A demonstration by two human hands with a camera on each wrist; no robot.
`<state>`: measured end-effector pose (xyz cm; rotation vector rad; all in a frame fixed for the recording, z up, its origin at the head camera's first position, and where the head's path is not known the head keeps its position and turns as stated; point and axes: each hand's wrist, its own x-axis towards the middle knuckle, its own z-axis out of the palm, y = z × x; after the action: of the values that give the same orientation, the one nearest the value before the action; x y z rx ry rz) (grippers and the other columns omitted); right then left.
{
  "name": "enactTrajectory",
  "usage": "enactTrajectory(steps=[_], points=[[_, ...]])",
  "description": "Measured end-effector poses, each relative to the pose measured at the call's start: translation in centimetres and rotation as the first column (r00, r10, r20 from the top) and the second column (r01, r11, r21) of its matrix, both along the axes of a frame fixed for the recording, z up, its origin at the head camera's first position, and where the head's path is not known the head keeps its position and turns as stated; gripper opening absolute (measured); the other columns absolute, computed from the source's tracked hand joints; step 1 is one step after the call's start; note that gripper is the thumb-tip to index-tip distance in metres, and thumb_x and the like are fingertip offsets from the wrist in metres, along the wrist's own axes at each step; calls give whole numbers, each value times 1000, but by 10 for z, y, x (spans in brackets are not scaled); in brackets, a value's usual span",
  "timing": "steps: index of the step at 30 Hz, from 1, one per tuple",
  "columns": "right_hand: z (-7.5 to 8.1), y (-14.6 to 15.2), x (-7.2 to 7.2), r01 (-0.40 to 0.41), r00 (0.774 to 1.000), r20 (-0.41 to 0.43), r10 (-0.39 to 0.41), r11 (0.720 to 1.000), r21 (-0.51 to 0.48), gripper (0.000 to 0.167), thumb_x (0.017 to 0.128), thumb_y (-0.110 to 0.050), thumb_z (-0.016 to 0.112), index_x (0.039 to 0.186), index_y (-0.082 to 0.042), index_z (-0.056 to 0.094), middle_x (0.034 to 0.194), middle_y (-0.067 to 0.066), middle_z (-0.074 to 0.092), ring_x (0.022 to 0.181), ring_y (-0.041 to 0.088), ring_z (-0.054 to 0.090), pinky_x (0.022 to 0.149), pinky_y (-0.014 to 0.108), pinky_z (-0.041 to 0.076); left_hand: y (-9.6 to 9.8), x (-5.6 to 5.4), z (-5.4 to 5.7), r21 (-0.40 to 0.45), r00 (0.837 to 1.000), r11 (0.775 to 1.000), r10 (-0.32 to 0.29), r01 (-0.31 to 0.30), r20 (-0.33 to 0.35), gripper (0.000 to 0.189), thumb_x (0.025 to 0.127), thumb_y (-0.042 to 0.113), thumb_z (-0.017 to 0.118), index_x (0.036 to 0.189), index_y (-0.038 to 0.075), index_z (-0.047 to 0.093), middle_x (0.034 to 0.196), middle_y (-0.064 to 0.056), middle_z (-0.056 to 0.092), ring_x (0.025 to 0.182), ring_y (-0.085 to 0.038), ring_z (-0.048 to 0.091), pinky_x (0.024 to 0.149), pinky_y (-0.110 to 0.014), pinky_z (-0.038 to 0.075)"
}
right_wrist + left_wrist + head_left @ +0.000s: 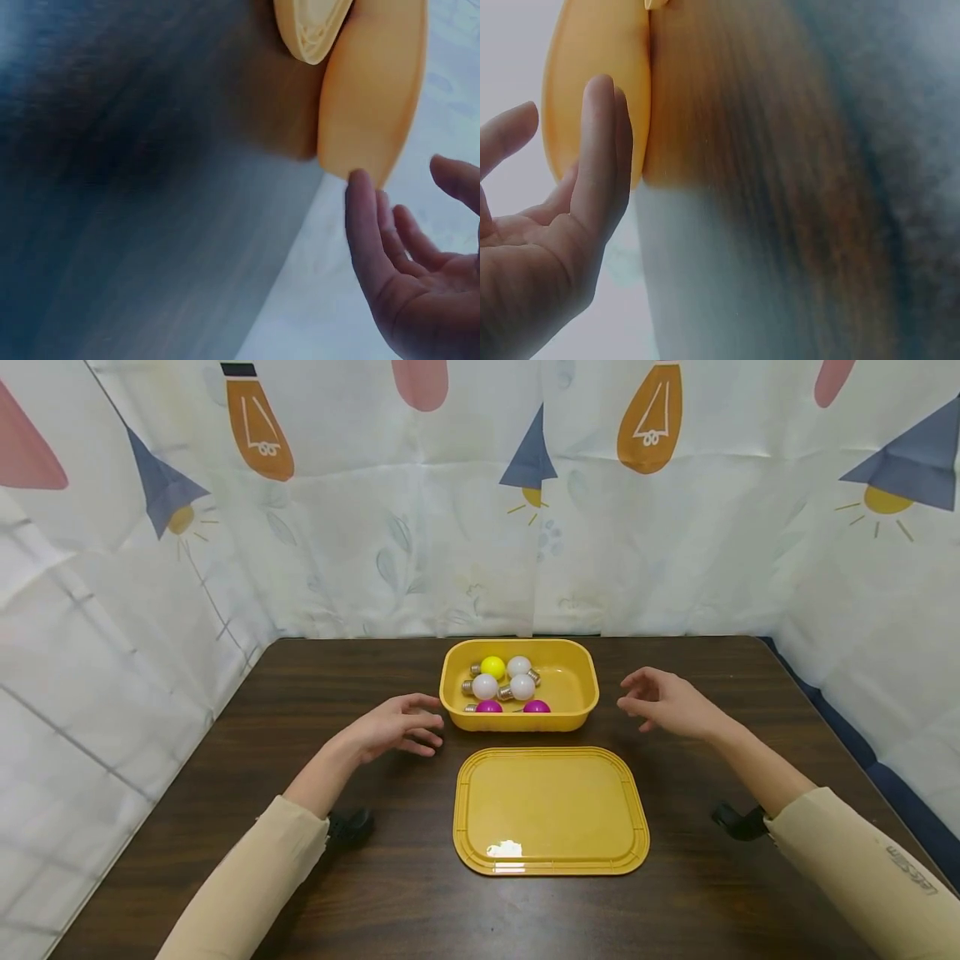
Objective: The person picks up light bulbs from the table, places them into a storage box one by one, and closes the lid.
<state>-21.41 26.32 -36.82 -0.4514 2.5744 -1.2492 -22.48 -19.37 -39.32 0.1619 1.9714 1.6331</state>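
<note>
A yellow tub [570, 721] stands near the far edge of the table with several light bulbs inside: one yellow bulb [492, 667], white bulbs [485, 686] and magenta bulbs [536, 707]. My left hand [397, 725] hovers beside the tub's left end, fingers loosely spread and holding nothing. Off the tub's right end is my right hand [667, 700], its fingers relaxed and slightly bent, with nothing in them. In front of the tub lies a flat yellow lid [551, 810] with a raised rim. The left wrist view shows the tub's side wall [596, 45] behind the fingers.
The dark wood-grain table [405, 902] carries the tub and lid. A white patterned curtain [337, 552] hangs behind and along both sides. Dark wrist camera mounts [738, 821] stick out under both sleeves.
</note>
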Motion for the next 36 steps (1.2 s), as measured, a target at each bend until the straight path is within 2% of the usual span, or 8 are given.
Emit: enactTrajectory(steps=[5,13,19,23,29,36], points=[[-7,10,4,-47,991,129,42,998,35,54,104,-30,64,139,9,49,117,22,63,102,34,66,76,43,63,2,8,1,-18,1000,999,-30,30,3,59,105,16,61,154,-3,33,135,-29,54,107,-35,68,88,-47,60],[-15,14,13,-100,956,282,79,993,59,47,104,-32,63,129,8,58,107,15,65,95,27,65,75,40,63,-2,19,0,-49,997,996,-68,69,26,54,106,19,59,150,-6,40,131,-26,59,106,-34,68,87,-46,61],[-18,16,18,-97,943,325,74,994,57,43,104,-33,64,122,7,65,100,13,68,90,27,67,72,41,64,1,25,-3,-31,989,990,-136,138,59,50,106,20,60,145,-8,45,127,-25,63,105,-35,69,86,-47,61],[-18,19,22,-125,930,352,104,991,38,40,105,-32,62,115,6,69,96,13,70,86,29,69,68,42,64,5,31,-4,-19,981,986,-165,168,100,48,107,20,59,143,-10,46,124,-24,65,103,-34,70,86,-46,61],[-18,20,28,-156,906,402,131,987,30,37,106,-30,61,109,5,71,89,14,71,80,31,71,63,41,63,5,38,-5,-21,974,980,-193,197,120,49,107,21,59,142,-11,47,121,-22,67,101,-33,71,85,-45,61],[-18,18,30,-184,875,456,164,983,0,37,106,-30,59,108,5,72,89,16,72,80,30,72,66,41,64,6,43,-6,1,967,976,-216,218,136,49,107,21,59,142,-12,47,119,-22,69,102,-33,71,86,-45,61]])
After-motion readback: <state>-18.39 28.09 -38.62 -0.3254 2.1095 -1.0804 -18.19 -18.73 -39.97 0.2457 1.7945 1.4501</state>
